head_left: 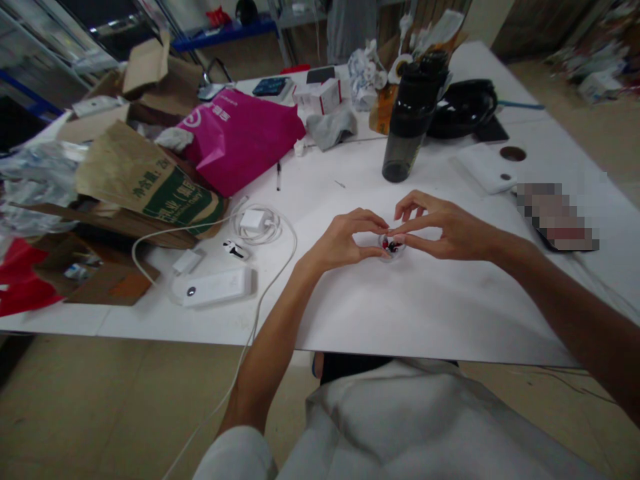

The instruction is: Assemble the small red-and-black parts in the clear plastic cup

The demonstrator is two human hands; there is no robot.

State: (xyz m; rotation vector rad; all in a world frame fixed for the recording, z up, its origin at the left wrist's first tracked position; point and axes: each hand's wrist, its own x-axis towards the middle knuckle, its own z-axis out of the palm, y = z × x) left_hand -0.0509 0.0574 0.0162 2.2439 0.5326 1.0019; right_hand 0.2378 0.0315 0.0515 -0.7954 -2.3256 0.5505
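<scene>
A small clear round container with red and black bits in it stands on the white table between my hands. My left hand curves around its left side, thumb low at the wall and fingertips at the top rim, closed on it. From the right, my right hand reaches over the rim with thumb and index finger brought close together at the container's top. Its other fingers are bent and raised. Whether a small piece sits between those fingertips is too small to tell.
A dark tumbler stands beyond my hands. To the left lie a white power bank, a coiled cable, a magenta bag and a brown paper bag. On the right is a phone-like object, pixelated. The table's front edge is near my body.
</scene>
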